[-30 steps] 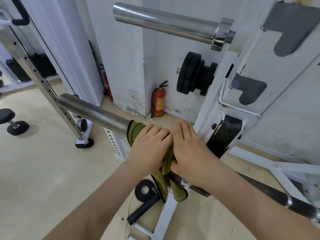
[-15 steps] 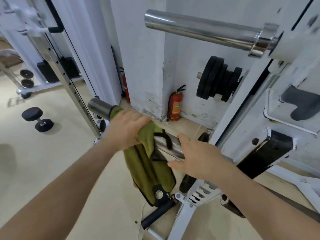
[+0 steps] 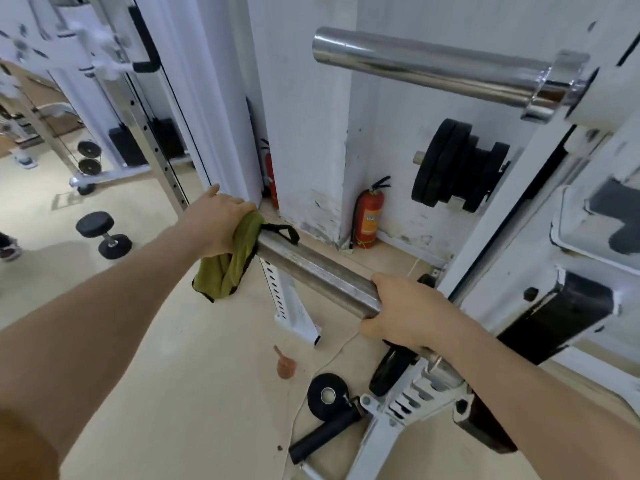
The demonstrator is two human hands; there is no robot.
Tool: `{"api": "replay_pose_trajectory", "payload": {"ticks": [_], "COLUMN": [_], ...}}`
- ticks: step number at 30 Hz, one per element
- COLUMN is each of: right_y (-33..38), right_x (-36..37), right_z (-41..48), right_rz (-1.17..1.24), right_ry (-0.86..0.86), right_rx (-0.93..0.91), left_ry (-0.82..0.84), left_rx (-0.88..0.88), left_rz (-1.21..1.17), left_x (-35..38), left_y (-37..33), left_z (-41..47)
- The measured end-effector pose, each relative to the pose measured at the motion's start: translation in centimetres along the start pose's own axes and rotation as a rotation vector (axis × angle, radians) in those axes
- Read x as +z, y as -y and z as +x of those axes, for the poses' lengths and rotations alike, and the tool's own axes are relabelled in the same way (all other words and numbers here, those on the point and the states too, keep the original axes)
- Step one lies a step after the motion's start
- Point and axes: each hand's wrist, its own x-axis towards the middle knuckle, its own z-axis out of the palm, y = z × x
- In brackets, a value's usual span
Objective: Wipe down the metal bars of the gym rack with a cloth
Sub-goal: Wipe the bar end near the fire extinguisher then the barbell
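At mid-frame a dull steel low bar [image 3: 311, 271] slants from centre left down to lower right. An olive cloth [image 3: 232, 261] with black edging and a black loop covers its far end, bunched and hanging below the bar. The left hand [image 3: 214, 223] curls over the cloth there, gripping it against the bar. The right hand [image 3: 405, 317] wraps its fingers round the bar's near part. At upper right juts a shiny top bar [image 3: 433, 69]. Behind are black plates [image 3: 457, 168] and a red extinguisher [image 3: 369, 216]. A dumbbell [image 3: 104, 235] lies on the floor at left.
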Motion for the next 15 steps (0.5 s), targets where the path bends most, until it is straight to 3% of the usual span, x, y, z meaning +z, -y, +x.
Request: {"api": "replay_pose_trajectory", "payload": {"ticks": [3, 5, 7, 9, 11, 13, 15], "right_y": [-0.1, -0.2, -0.2, -0.2, -0.3, -0.2, 0.2], "right_x": [-0.3, -0.4, 0.1, 0.7, 0.4, 0.1, 0.5], "right_z": [0.4, 0.3, -0.3, -0.8, -0.9, -0.6, -0.7], "right_rz": [0.024, 0.027, -0.005, -0.061, 0.012, 0.101, 0.045], "right_ry": [0.006, -0.06, -0.136, -0.182, -0.183, -0.165, -0.141], "right_rx": [0.013, -0.002, -0.027, -0.086, -0.121, -0.129, -0.129], "left_ry": [-0.141, -0.264, -0.364, -0.386, -0.294, -0.227, -0.223], "left_rx": [0.141, 0.311, 0.366, 0.403, 0.398, 0.319, 0.253], "left_rz": [-0.133, -0.145, -0.183, -0.213, -0.2, -0.203, -0.243], "left_x": [-0.8, -1.1, -1.0, -0.8, -1.4, -1.9, -1.2], "left_y": [-7.5, -13.9, -17.8, -18.1, -15.8, -13.2, -11.7], "left_z": [-1.2, -2.1, -3.0, -3.2, -2.6, -2.2, -2.6]}}
